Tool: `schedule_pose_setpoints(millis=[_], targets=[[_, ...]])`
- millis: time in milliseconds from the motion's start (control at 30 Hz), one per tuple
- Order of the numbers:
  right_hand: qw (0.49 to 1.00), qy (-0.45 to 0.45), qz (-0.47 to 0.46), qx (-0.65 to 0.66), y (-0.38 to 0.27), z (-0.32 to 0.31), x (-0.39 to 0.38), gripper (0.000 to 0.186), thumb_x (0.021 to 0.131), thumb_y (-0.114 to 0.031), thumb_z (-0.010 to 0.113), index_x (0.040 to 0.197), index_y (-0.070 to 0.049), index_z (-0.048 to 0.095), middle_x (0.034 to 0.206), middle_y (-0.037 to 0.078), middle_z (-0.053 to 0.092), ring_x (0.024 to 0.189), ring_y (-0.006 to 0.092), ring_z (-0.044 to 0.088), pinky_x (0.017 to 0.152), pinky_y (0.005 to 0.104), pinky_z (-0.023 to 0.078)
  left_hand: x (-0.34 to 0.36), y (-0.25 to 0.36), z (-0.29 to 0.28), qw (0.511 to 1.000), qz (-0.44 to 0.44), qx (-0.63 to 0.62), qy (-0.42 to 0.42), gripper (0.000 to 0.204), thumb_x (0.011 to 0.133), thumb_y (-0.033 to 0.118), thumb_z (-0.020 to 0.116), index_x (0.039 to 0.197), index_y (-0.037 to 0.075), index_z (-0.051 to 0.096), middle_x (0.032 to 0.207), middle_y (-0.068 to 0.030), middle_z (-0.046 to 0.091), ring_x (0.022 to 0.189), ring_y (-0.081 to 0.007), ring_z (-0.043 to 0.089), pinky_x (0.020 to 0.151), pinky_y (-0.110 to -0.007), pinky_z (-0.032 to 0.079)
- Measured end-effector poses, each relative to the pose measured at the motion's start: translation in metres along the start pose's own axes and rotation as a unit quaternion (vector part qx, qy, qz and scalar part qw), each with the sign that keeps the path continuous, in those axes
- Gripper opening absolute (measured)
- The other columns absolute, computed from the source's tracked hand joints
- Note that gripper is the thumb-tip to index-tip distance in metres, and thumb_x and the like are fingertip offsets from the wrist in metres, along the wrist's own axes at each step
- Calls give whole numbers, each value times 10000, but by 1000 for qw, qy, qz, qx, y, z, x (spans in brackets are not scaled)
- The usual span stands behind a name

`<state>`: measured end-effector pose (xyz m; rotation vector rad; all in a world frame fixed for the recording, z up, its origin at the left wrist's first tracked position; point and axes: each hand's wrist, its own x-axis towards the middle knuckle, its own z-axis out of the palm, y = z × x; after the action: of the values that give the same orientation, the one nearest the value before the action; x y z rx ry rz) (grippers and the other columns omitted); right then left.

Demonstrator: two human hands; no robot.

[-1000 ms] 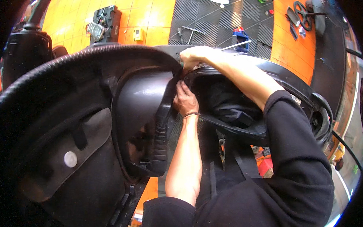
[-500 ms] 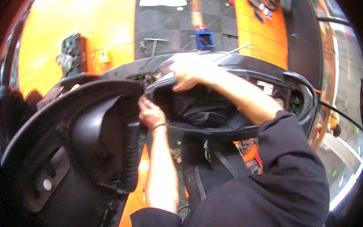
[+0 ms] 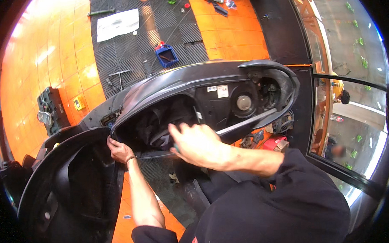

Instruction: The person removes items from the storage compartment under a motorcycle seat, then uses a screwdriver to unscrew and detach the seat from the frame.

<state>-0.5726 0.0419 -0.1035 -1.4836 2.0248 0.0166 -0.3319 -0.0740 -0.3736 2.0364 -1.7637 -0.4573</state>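
Observation:
A scooter's under-seat storage box [image 3: 135,143] lies in front of me, its black seat [image 3: 83,181] swung up at the left with the underside showing. My left hand [image 3: 120,150] is closed on the box's near-left rim, beside the seat. My right hand [image 3: 199,145] is above the near side of the box, closed on a long metal rod-like tool [image 3: 248,121]. A bit of teal shows by my fingers; the tool's exact kind is hidden. Its shaft points right, over the body near the round fuel cap [image 3: 244,102]. Dark cloth-like material [image 3: 156,123] lies inside the box.
On the floor beyond are a blue tray [image 3: 166,56], a T-handle tool [image 3: 119,75] and a white sheet [image 3: 118,24]. A dark tool case [image 3: 52,110] and a yellow item [image 3: 79,103] are at the left. Glass panels [image 3: 351,81] stand at the right.
My right hand has come from the far rim toward me, over the near side of the box, carrying the tool. My left hand stays on the rim. The view has shifted and turned.

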Motion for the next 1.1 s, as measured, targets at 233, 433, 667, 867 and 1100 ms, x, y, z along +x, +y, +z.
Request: schedule_pose_setpoints(millis=[233,433,667,867,1100], targets=[[992,-10,121,21,85,-40,-173,386,881,-285,756,1103,6,635,877,223,720,832,421,741,728,538,605,-20,22,-34,988,-17,-147,47,426,1108,333,440,1214,20,709,1083,-154,746,969,-339,699,846,-434,537],[961,179,205,56,177,-8,-213,397,796,-127,758,1164,-2,678,1036,268,702,940,465,701,823,544,585,-139,131,-139,825,-129,-421,-354,337,1111,273,509,1070,46,755,694,87,470,571,-20,372,514,-218,311],[904,197,340,170,223,-30,-123,333,858,-206,734,1153,-53,756,1054,247,744,1071,421,712,934,508,579,-214,151,-210,836,-144,-314,-426,364,1114,317,511,1132,49,758,654,82,433,553,-27,364,507,-230,300],[956,153,249,-14,243,22,-93,201,828,-146,698,919,30,732,928,282,736,889,413,755,767,488,623,-194,160,-216,782,-225,-422,-400,418,1130,338,469,1129,-21,682,671,79,317,546,-51,314,514,-256,300],[962,105,250,18,246,-27,-96,237,833,-160,719,994,12,744,992,261,746,968,422,744,837,506,605,-168,200,-161,843,-43,-302,-443,376,1117,331,502,1262,59,718,690,89,453,580,-31,400,522,-239,341]])
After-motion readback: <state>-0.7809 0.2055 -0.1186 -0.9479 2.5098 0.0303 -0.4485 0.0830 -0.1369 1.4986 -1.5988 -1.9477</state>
